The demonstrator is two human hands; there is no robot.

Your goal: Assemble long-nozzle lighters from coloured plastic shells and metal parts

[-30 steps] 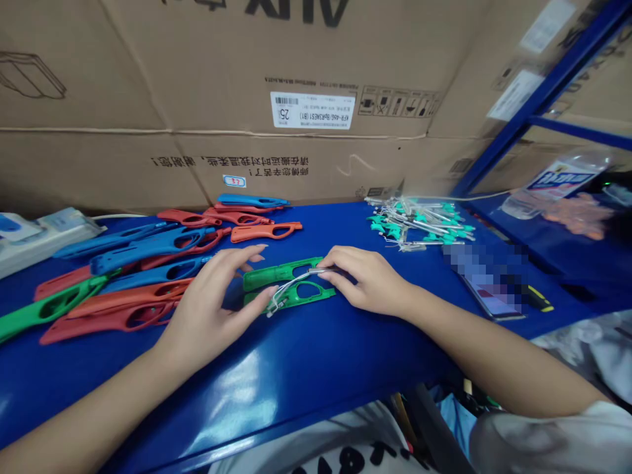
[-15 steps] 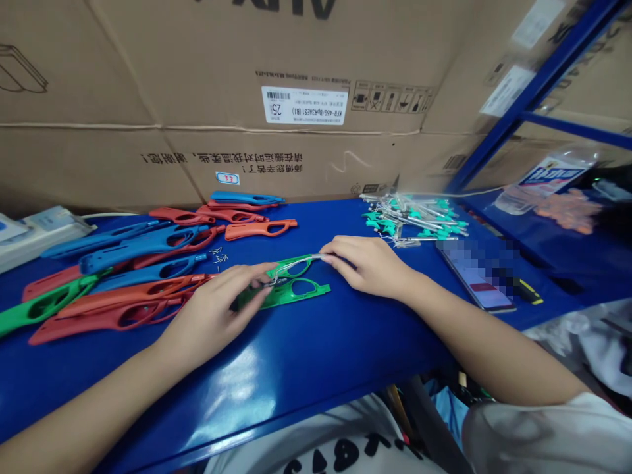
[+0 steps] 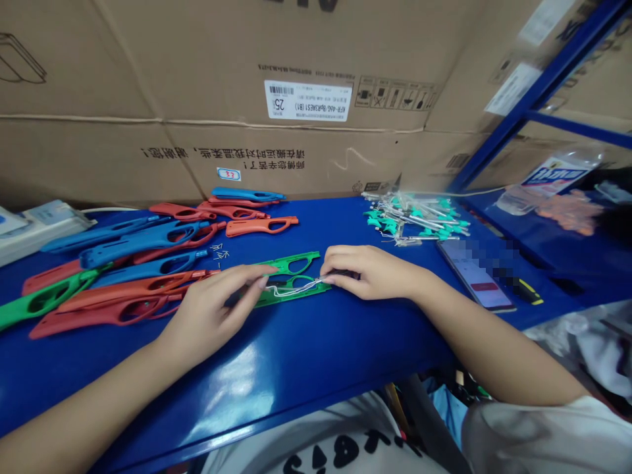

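Observation:
Two green lighter shell halves [image 3: 299,263] lie side by side on the blue table in front of me. A thin pale wire assembly [image 3: 297,289] stretches across the nearer half, between my hands. My left hand [image 3: 217,299] is closed, thumb and forefinger pinching the left end of the assembly; a dark part shows beside the fingertips. My right hand [image 3: 368,271] is closed too, fingers curled around the assembly's right end by the tips of the shells. What lies inside the right palm is hidden.
Red, blue and green lighter shells [image 3: 143,253] are piled on the left, with tiny screws [image 3: 220,252] beside them. Metal rods with teal parts [image 3: 415,217] lie at the back right, near a phone [image 3: 474,273] and a bottle [image 3: 548,178]. Cardboard [image 3: 197,79] stands behind.
My right hand has moved slightly down toward me, bringing the wire assembly's right end lower, over the nearer green shell. The left hand has stayed nearly in place.

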